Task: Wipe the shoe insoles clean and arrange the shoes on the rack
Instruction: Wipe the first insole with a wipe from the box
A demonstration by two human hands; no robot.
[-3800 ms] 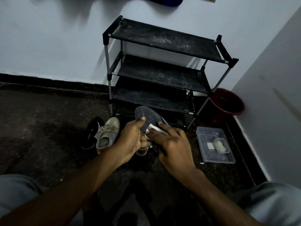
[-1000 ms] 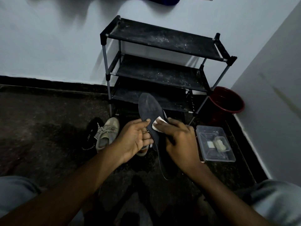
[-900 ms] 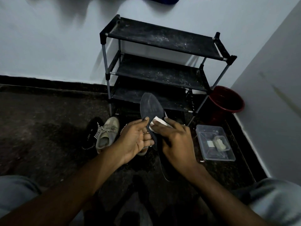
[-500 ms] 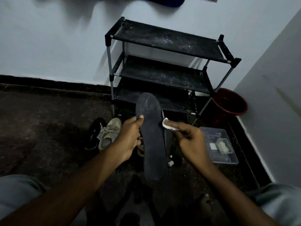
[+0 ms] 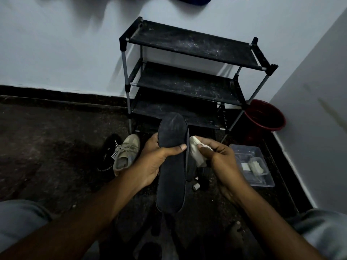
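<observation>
Holding a dark insole [image 5: 171, 166] upright above the floor [image 5: 47, 147], a person's left hand [image 5: 154, 162] grips it near the toe end, thumb across the face and fingers [image 5: 153, 138] curled behind the edge. The right hand [image 5: 224, 163] presses a crumpled white cloth [image 5: 195, 153] to the insole's right edge, its fingers [image 5: 207, 149] closed round the wad. A three-shelf black rack [image 5: 189, 44] stands against the wall beyond. A beige sneaker [image 5: 126, 153] and a black shoe [image 5: 108, 154] lie side by side on the floor to the left. A clear plastic box [image 5: 244, 147] and a red bucket [image 5: 277, 128] sit to the right. The insole looks thin and is held at one end only, so a hard stroke could fold it or tug it loose onto the gritty floor, dirtying the wiped face. Wiping appears under way; racking is not yet done.
</observation>
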